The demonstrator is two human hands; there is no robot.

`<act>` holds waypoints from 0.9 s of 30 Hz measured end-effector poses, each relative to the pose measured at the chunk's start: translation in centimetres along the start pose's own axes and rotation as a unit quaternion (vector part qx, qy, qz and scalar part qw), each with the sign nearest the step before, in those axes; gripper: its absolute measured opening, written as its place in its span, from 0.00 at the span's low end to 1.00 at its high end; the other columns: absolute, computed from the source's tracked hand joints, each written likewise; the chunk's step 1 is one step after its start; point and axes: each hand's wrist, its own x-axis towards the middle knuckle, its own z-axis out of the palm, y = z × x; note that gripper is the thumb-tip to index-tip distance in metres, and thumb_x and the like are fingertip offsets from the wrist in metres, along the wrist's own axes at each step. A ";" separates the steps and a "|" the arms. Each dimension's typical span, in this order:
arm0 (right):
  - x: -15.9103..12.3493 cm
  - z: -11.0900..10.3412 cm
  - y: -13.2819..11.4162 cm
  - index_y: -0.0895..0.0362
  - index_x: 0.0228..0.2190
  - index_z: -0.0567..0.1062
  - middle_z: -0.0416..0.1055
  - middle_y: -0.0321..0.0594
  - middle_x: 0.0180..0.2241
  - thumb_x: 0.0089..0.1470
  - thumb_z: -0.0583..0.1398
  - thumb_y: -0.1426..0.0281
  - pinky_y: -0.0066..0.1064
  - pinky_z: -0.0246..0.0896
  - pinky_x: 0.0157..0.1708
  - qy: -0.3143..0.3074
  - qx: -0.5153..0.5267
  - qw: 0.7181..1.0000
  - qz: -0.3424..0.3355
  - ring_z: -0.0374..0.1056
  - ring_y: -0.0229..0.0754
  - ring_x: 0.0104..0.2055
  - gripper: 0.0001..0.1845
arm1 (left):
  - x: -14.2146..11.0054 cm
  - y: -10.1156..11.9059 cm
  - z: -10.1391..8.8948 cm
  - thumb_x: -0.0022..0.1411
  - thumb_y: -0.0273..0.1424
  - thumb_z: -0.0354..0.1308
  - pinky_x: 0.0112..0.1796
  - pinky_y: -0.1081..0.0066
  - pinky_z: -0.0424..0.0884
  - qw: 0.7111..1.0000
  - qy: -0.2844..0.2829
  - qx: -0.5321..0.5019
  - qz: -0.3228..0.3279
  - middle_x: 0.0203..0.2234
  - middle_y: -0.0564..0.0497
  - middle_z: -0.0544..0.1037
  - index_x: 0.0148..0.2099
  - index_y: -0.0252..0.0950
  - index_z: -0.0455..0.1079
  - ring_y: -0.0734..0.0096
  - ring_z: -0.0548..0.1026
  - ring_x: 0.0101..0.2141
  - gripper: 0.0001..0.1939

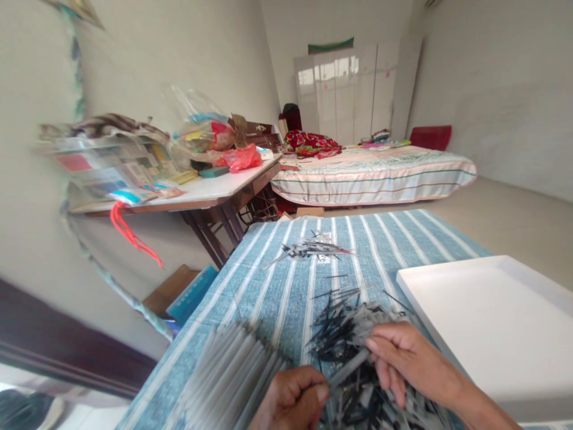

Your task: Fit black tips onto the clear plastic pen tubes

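Observation:
Between my two hands runs a short grey plastic tube (350, 368), tilted up to the right. My left hand (295, 397) is closed, its thumb and finger pinching the lower end. The upper end is in the fingertips of my right hand (403, 361), also closed. Beneath and around my right hand spreads a loose heap of black and grey thin scraps (333, 328). To the left of my left hand lies a bundle of long grey tubes (228, 376), side by side. Farther back on the striped cloth is a smaller pile of thin dark and grey pieces (313, 248).
A shallow white tray (496, 322) stands at the right of the cloth-covered table (264, 257). A cluttered side table (210, 191) with bags runs along the left wall. Beyond are a bed (380, 176) and a wardrobe (353, 89). A cardboard box (172, 289) sits on the left.

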 end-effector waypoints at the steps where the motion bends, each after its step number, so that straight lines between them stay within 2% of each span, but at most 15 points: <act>1: 0.0 0.0 0.0 0.60 0.23 0.63 0.68 0.32 0.17 0.55 0.51 0.55 0.16 0.49 0.12 -0.004 0.000 1.000 -0.001 0.63 0.28 0.12 0.20 | 0.0 0.0 0.0 0.53 0.50 0.51 0.17 0.77 0.47 1.000 -0.001 0.001 -0.003 0.10 0.58 0.61 0.25 0.33 0.65 0.82 0.54 0.13 0.23; 4: -0.1 0.0 0.0 0.59 0.29 0.64 0.71 0.34 0.23 0.53 0.54 0.58 0.18 0.56 0.16 -0.030 0.029 0.999 -0.015 0.67 0.30 0.17 0.15 | -0.1 0.0 0.0 0.53 0.50 0.51 0.17 0.76 0.47 1.000 -0.003 0.004 -0.011 0.10 0.58 0.61 0.25 0.33 0.65 0.82 0.54 0.13 0.22; 6: 0.0 0.0 -0.1 0.58 0.34 0.63 0.71 0.34 0.26 0.51 0.57 0.59 0.19 0.58 0.17 -0.030 0.044 0.998 -0.014 0.69 0.32 0.19 0.15 | -0.1 -0.1 0.1 0.52 0.50 0.51 0.17 0.76 0.47 1.000 -0.001 0.004 -0.011 0.10 0.58 0.61 0.25 0.33 0.65 0.82 0.54 0.13 0.23; 11: 0.3 0.1 0.4 0.59 0.23 0.63 0.68 0.32 0.17 0.54 0.51 0.54 0.17 0.51 0.11 -0.004 0.004 1.000 0.018 0.62 0.28 0.11 0.20 | 0.1 -0.5 0.1 0.51 0.53 0.51 0.16 0.77 0.48 1.000 0.004 0.005 -0.023 0.10 0.59 0.60 0.26 0.33 0.66 0.82 0.54 0.13 0.25; 14: 0.3 0.1 0.5 0.58 0.30 0.63 0.70 0.32 0.22 0.50 0.56 0.56 0.18 0.54 0.14 -0.019 0.028 0.999 0.005 0.66 0.30 0.15 0.17 | 0.2 -0.8 0.1 0.51 0.53 0.51 0.16 0.77 0.48 1.000 0.002 0.004 -0.023 0.10 0.59 0.61 0.26 0.33 0.65 0.82 0.55 0.13 0.26; 16: 0.3 0.2 0.4 0.57 0.35 0.63 0.71 0.32 0.24 0.49 0.58 0.56 0.18 0.56 0.15 -0.018 0.035 0.999 0.008 0.67 0.31 0.16 0.18 | 0.3 -0.9 0.1 0.51 0.53 0.50 0.16 0.77 0.49 1.000 0.001 0.003 -0.022 0.10 0.59 0.61 0.27 0.32 0.66 0.82 0.55 0.12 0.26; 21: 0.4 0.4 0.3 0.59 0.23 0.62 0.68 0.32 0.16 0.51 0.53 0.53 0.18 0.51 0.11 -0.004 0.024 0.999 0.032 0.63 0.30 0.11 0.21 | 0.4 -1.0 0.1 0.51 0.52 0.51 0.15 0.78 0.50 1.000 0.006 0.000 -0.022 0.10 0.58 0.62 0.27 0.32 0.66 0.82 0.56 0.12 0.25; 27: 0.3 0.2 0.7 0.59 0.29 0.63 0.73 0.35 0.22 0.48 0.59 0.59 0.20 0.57 0.16 -0.031 0.087 0.996 0.000 0.71 0.36 0.18 0.16 | -0.2 -0.3 0.1 0.52 0.47 0.54 0.15 0.78 0.48 0.998 -0.006 -0.042 -0.043 0.10 0.58 0.63 0.26 0.32 0.67 0.83 0.55 0.12 0.20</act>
